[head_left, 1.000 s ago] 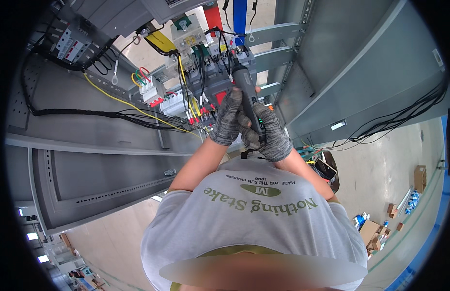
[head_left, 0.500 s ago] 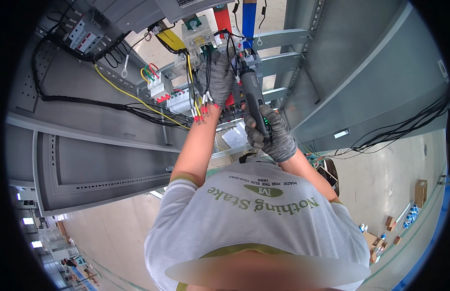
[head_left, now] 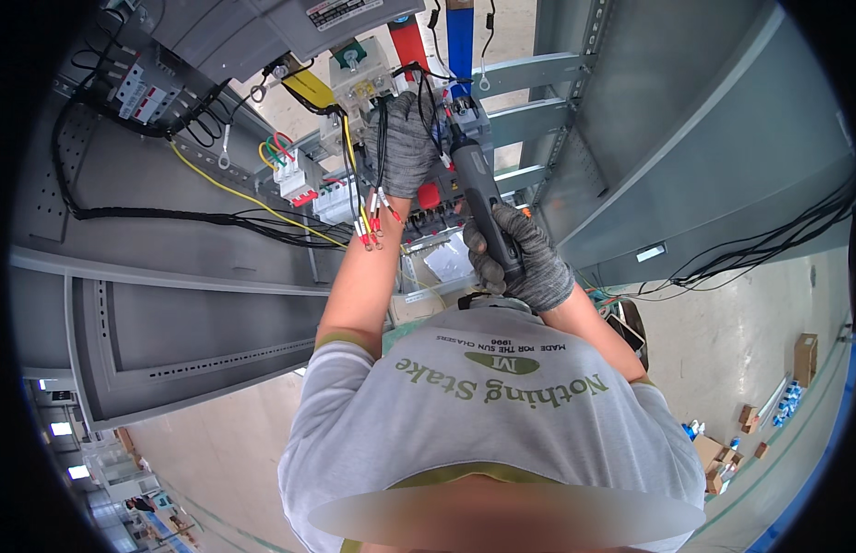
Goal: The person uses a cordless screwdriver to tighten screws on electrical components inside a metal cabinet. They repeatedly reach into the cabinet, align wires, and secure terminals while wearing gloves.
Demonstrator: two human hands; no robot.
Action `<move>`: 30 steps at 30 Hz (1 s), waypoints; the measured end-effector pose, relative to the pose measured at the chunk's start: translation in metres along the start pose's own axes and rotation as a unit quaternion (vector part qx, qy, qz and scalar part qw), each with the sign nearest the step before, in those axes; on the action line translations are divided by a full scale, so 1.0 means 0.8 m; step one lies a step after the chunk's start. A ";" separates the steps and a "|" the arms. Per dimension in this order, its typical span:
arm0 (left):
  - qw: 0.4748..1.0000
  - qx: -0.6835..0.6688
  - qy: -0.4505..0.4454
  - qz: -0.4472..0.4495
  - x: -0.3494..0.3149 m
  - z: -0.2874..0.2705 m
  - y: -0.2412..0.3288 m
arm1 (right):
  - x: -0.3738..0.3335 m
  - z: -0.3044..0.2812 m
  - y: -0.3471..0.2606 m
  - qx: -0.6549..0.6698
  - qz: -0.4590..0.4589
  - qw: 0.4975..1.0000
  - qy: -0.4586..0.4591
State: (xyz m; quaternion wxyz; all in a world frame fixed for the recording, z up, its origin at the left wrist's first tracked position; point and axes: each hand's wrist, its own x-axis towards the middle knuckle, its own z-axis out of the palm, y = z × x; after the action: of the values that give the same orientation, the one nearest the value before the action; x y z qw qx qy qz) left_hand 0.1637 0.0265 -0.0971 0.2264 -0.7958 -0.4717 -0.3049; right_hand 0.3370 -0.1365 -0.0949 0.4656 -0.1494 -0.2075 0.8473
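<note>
My right hand [head_left: 535, 261], in a grey knit glove, is wrapped round a dark grey cordless electric screwdriver [head_left: 481, 189]. The tool's tip points up and away, at the terminal below the blue busbar [head_left: 460, 46]; the exact contact point is too small to make out. My gloved left hand [head_left: 400, 147] reaches in beside the clear-covered terminal block [head_left: 363, 88], left of the tool. Its fingertips are hidden among black wires there. Loose wires with red-sleeved ring lugs [head_left: 372, 226] hang over my left wrist. A red busbar [head_left: 409, 46] and a yellow busbar [head_left: 310, 88] run close by.
Grey cabinet walls enclose the work, with slotted crossbars [head_left: 534, 120] at right. Small breakers [head_left: 144, 95] and a white terminal unit [head_left: 299, 177] sit at left. Black cable bundles run along the left panel and hang over the right panel [head_left: 723, 189]. Cartons [head_left: 718, 461] lie on the floor.
Green lights on the screwdriver's handle no longer show. The view has shifted slightly, and my left hand sits slightly lower and further left in it. My right hand keeps its hold on the screwdriver.
</note>
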 end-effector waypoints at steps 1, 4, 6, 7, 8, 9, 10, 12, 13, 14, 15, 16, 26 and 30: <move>1.000 0.009 -0.011 -0.003 -0.001 0.001 -0.002 | -0.001 0.001 -0.002 0.004 0.008 1.000 0.004; 1.000 -0.008 -0.020 0.005 -0.001 0.002 -0.007 | -0.003 0.005 -0.007 -0.013 0.018 0.999 0.025; 1.000 -0.006 -0.022 0.010 0.001 -0.004 -0.006 | -0.005 0.011 -0.009 -0.025 0.015 0.999 0.037; 1.000 -0.004 -0.023 0.013 0.002 -0.006 -0.005 | -0.006 0.016 -0.009 -0.026 0.010 0.999 0.040; 1.000 0.007 -0.011 0.018 0.002 -0.005 -0.004 | -0.007 0.018 -0.008 -0.027 0.006 0.999 0.044; 1.000 0.020 0.000 0.024 0.001 -0.004 -0.005 | -0.006 0.019 -0.007 -0.027 0.008 0.999 0.045; 0.999 0.033 0.011 0.029 0.001 -0.004 -0.005 | -0.006 0.019 -0.007 -0.026 0.010 0.999 0.045; 0.998 0.035 0.028 0.042 0.001 -0.001 -0.008 | -0.006 0.018 -0.006 -0.025 0.019 0.999 0.043; 0.997 0.037 0.037 0.049 0.002 -0.001 -0.008 | -0.007 0.018 -0.005 -0.024 0.025 0.999 0.039; 0.998 0.023 0.032 0.040 0.002 -0.001 -0.008 | -0.007 0.017 -0.005 -0.023 0.031 0.999 0.036; 0.999 0.011 0.027 0.031 0.004 -0.002 -0.007 | -0.007 0.014 -0.004 -0.027 0.033 0.998 0.035; 1.000 -0.002 0.023 0.022 0.005 -0.003 -0.007 | -0.007 0.011 -0.004 -0.032 0.035 0.998 0.034; 0.992 -0.120 -0.023 -0.016 -0.011 -0.005 -0.001 | -0.031 0.018 -0.013 -0.129 0.009 0.991 0.041; 0.971 -0.237 0.024 -0.026 -0.025 -0.013 0.010 | -0.051 0.004 -0.021 -0.159 0.029 0.987 0.016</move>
State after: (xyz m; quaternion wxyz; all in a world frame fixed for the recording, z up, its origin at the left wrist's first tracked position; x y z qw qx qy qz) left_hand 0.1608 0.0041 -0.1042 0.0344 -0.8070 -0.4007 -0.4325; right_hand 0.3690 -0.1636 -0.0811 0.4142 -0.2411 -0.3278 0.8141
